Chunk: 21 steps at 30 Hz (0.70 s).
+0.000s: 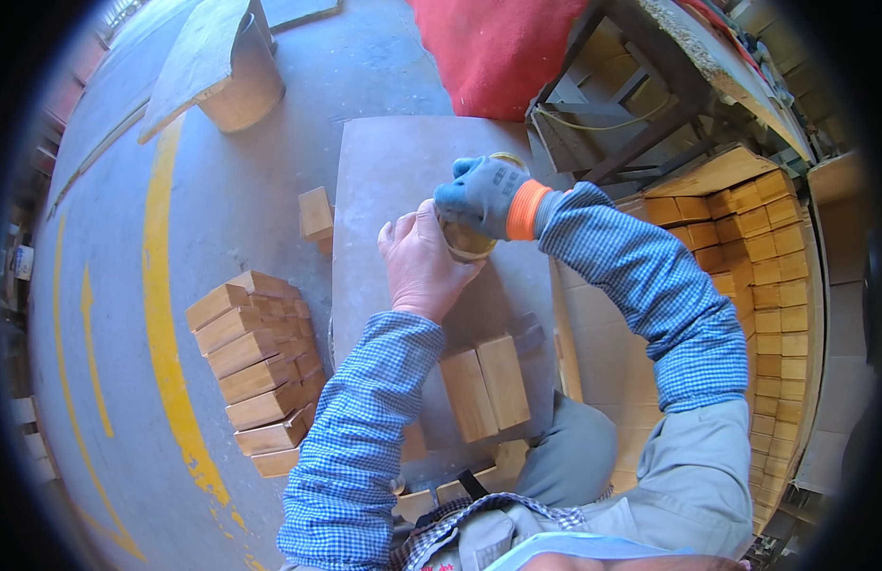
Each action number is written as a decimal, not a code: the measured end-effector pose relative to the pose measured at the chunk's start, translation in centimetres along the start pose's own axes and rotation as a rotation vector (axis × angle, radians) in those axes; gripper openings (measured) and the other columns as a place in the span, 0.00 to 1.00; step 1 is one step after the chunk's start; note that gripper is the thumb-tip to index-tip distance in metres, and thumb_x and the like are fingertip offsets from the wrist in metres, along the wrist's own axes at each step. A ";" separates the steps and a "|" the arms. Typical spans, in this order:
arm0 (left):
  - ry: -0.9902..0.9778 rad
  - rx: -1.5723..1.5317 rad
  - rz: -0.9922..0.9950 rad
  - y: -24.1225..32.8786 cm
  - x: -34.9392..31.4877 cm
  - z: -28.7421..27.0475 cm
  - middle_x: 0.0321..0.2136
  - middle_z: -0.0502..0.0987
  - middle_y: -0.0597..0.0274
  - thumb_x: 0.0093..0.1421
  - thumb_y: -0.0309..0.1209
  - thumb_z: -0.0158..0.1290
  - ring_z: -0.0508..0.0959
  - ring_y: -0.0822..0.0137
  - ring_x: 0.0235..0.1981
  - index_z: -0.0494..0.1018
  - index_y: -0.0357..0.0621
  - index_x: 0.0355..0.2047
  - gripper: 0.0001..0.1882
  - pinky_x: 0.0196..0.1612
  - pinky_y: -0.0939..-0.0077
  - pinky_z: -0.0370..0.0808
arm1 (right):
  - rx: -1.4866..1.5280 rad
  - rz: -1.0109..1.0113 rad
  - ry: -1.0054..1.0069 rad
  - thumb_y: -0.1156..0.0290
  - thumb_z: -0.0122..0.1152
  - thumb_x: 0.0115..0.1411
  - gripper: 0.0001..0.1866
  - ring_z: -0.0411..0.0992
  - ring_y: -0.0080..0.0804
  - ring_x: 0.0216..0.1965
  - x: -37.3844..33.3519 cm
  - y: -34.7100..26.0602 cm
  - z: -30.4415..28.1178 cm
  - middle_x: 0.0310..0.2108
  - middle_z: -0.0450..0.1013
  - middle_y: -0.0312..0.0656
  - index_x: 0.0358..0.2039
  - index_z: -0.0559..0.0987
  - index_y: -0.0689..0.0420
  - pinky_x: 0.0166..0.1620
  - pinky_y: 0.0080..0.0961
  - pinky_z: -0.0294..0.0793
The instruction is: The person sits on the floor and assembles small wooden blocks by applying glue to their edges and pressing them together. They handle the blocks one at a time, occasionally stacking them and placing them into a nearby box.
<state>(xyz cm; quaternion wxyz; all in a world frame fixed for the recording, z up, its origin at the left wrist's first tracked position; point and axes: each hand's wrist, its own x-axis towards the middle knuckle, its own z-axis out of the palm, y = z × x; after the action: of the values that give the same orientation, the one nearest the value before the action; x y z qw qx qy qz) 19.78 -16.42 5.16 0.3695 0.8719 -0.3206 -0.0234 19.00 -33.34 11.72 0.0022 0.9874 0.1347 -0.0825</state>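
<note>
Between left hand (424, 262) and right hand (486, 195), round yellowish object (467, 242)

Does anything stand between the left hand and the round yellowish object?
Nothing visible does: the left hand appears to touch the object directly, at its left side. The gloved right hand covers its far part.
</note>
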 end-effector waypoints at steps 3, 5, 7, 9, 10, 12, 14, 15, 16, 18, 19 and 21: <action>-0.007 0.023 -0.006 0.0 0.0 -0.2 0.45 0.81 0.56 0.43 0.46 0.74 0.76 0.54 0.55 0.69 0.44 0.54 0.41 0.68 0.47 0.59 | 0.134 -0.086 -0.026 0.62 0.67 0.61 0.14 0.79 0.50 0.46 -0.5 -0.7 0.6 0.43 0.79 0.47 0.46 0.81 0.48 0.46 0.38 0.81; -0.010 0.018 -0.014 0.1 0.0 -0.1 0.44 0.82 0.54 0.42 0.45 0.74 0.77 0.52 0.54 0.70 0.43 0.53 0.41 0.66 0.53 0.61 | 0.194 -0.097 -0.074 0.63 0.65 0.62 0.13 0.79 0.49 0.46 -0.9 -0.2 0.4 0.44 0.79 0.46 0.46 0.80 0.48 0.47 0.39 0.80; 0.010 0.002 -0.001 0.2 -0.1 -0.1 0.44 0.82 0.54 0.42 0.45 0.74 0.77 0.52 0.54 0.70 0.43 0.53 0.40 0.66 0.53 0.61 | 0.211 -0.100 -0.157 0.64 0.65 0.62 0.12 0.79 0.48 0.46 -1.1 0.8 -0.2 0.44 0.79 0.45 0.46 0.80 0.48 0.47 0.39 0.80; 0.028 0.000 0.006 0.0 0.0 -0.2 0.44 0.82 0.54 0.42 0.45 0.75 0.77 0.52 0.54 0.70 0.43 0.52 0.40 0.66 0.53 0.61 | 0.171 -0.064 -0.132 0.64 0.66 0.61 0.13 0.79 0.48 0.46 -0.9 1.3 -0.5 0.44 0.79 0.46 0.46 0.80 0.48 0.47 0.39 0.80; 0.030 -0.001 0.009 0.0 0.0 -0.1 0.44 0.82 0.54 0.41 0.45 0.75 0.77 0.52 0.54 0.70 0.43 0.52 0.40 0.66 0.53 0.61 | 0.155 -0.048 -0.085 0.64 0.66 0.61 0.13 0.79 0.48 0.46 -0.7 1.3 -0.5 0.44 0.79 0.46 0.46 0.80 0.48 0.47 0.39 0.80; 0.021 -0.005 0.012 0.0 -0.1 0.1 0.44 0.82 0.54 0.41 0.45 0.75 0.77 0.52 0.54 0.70 0.43 0.52 0.40 0.66 0.52 0.61 | 0.103 0.024 -0.064 0.65 0.67 0.60 0.13 0.79 0.47 0.45 -0.1 0.7 0.1 0.43 0.79 0.46 0.45 0.81 0.47 0.47 0.39 0.80; 0.019 0.006 0.006 -0.1 0.0 0.0 0.44 0.82 0.54 0.41 0.45 0.75 0.77 0.52 0.54 0.70 0.43 0.53 0.41 0.66 0.52 0.61 | 0.019 -0.032 0.014 0.65 0.68 0.59 0.12 0.79 0.47 0.44 0.1 -0.2 0.8 0.41 0.79 0.46 0.44 0.81 0.47 0.47 0.39 0.80; 0.025 0.009 0.007 -0.1 0.0 0.0 0.44 0.82 0.54 0.41 0.45 0.75 0.77 0.52 0.54 0.70 0.43 0.53 0.41 0.66 0.51 0.61 | 0.077 -0.038 -0.005 0.65 0.67 0.60 0.12 0.79 0.47 0.44 0.0 -0.4 1.0 0.40 0.79 0.46 0.44 0.81 0.47 0.47 0.39 0.80; 0.030 0.012 0.007 -0.1 -0.1 0.0 0.44 0.82 0.53 0.42 0.45 0.75 0.77 0.52 0.54 0.69 0.43 0.53 0.41 0.67 0.51 0.60 | 0.135 -0.069 0.009 0.65 0.67 0.60 0.11 0.79 0.48 0.44 -0.2 -0.5 1.1 0.40 0.79 0.46 0.44 0.81 0.47 0.47 0.40 0.80; 0.025 0.011 0.010 0.0 -0.1 0.0 0.44 0.82 0.53 0.42 0.45 0.75 0.76 0.52 0.54 0.69 0.43 0.53 0.41 0.67 0.51 0.60 | 0.279 -0.073 -0.112 0.64 0.66 0.61 0.11 0.79 0.49 0.44 -0.7 0.1 0.9 0.40 0.78 0.47 0.44 0.81 0.47 0.46 0.41 0.79; 0.018 0.012 0.009 0.0 -0.1 0.0 0.44 0.81 0.53 0.42 0.45 0.75 0.76 0.52 0.55 0.69 0.44 0.53 0.41 0.67 0.51 0.60 | 0.288 -0.102 -0.077 0.63 0.66 0.61 0.10 0.79 0.50 0.44 -0.9 0.6 0.6 0.40 0.78 0.47 0.43 0.81 0.47 0.46 0.41 0.78; 0.010 0.010 0.007 -0.1 0.0 0.0 0.44 0.81 0.54 0.42 0.44 0.75 0.76 0.52 0.55 0.69 0.44 0.53 0.41 0.67 0.51 0.60 | 0.263 -0.112 -0.127 0.63 0.65 0.62 0.10 0.79 0.50 0.44 -1.0 1.4 -0.2 0.39 0.78 0.47 0.43 0.81 0.47 0.45 0.41 0.78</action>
<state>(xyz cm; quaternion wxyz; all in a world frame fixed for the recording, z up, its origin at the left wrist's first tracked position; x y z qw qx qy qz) 19.81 -16.32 5.12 0.3666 0.8728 -0.3218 -0.0160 18.43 -34.92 12.04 -0.1232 0.9630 0.1771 -0.1616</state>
